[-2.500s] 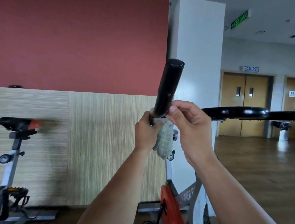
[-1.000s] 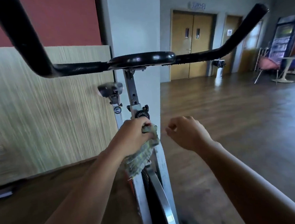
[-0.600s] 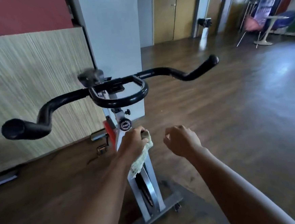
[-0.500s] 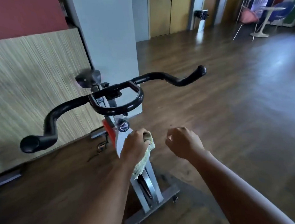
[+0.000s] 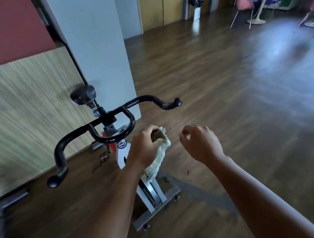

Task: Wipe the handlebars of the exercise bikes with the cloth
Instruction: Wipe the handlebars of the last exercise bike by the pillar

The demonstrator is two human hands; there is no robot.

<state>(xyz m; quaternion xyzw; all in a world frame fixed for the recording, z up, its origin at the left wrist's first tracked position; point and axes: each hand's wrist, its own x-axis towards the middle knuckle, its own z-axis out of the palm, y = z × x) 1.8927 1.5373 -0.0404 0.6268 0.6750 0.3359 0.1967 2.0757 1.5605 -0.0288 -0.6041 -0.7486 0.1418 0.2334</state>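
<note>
The handlebars (image 5: 112, 140) stood just left of your left grip (image 5: 145, 149), untouched. That grip was curled tight round the bunched cloth (image 5: 159, 160). Your right grip (image 5: 201, 143) was curled, empty. Best spread the cloth before wrapping a bar.

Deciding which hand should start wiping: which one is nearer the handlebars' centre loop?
Left. The left hand, gripping the cloth, hovers just right of the loop in this view. The right hand, curled and empty, is farther right, beyond the cloth.
</note>
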